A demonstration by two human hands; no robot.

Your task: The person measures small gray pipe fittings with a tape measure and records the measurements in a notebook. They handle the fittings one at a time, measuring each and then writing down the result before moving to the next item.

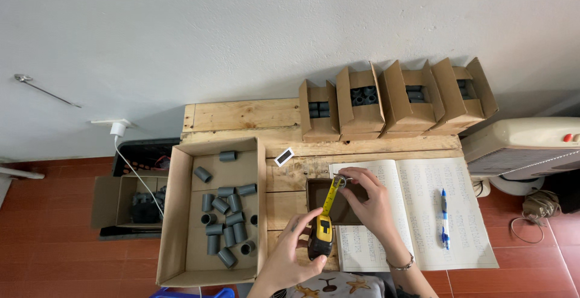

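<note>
the left hand [289, 251] is closest to the camera. its fingers are wrapped around a yellow and black tape measure [321, 235], holding the case tight. the yellow tape [331, 196] is pulled out and runs up to the right hand [366, 202]. the right hand's fingertips are pinched on the metal end of the tape, over a small dark brown box [326, 204]. the box sits on the wooden table [241, 115], touching the left page of an open notebook [423, 213]. the right hand covers part of the box and part of the page. a blue pen [444, 218] lies on the right page, away from the hands.

to the left is a big open cardboard box [181, 213] with many short grey tubes [225, 213] lying in it. a small white tag [284, 156] lies on the wood just past it.

farther back, four small cardboard boxes [399, 102] stand in a row by the white wall [241, 26], with grey tubes inside. a white fan [525, 147] is at the right. a white plug [117, 130] is in the wall at the left.
</note>
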